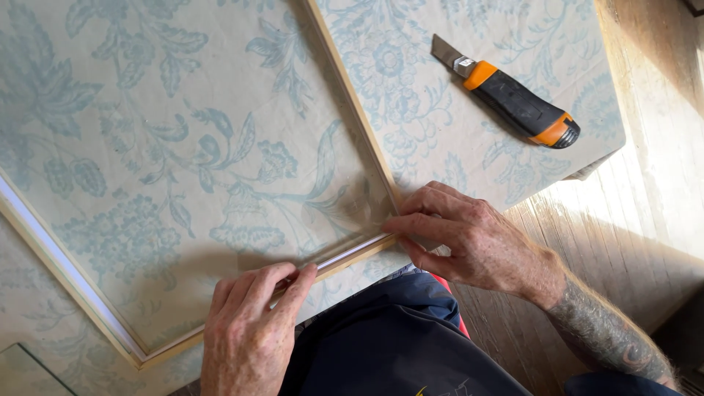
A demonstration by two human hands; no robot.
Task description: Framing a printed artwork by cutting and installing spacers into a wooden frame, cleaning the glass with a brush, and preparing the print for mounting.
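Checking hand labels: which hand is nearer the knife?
Right. The right hand presses the frame corner, just below the knife; the left hand rests farther down the frame's near edge.

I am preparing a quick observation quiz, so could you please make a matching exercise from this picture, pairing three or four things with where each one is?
Things:
1. orange and black utility knife
2. left hand
3. right hand
4. thin light wooden frame

Places:
A. fingers at the frame's corner
B. lying alone on the floral blue patterned cloth, upper right
C. fingers on the frame's lower edge
D. lying flat on the cloth, under both hands

Pairs: 1-B, 2-C, 3-A, 4-D
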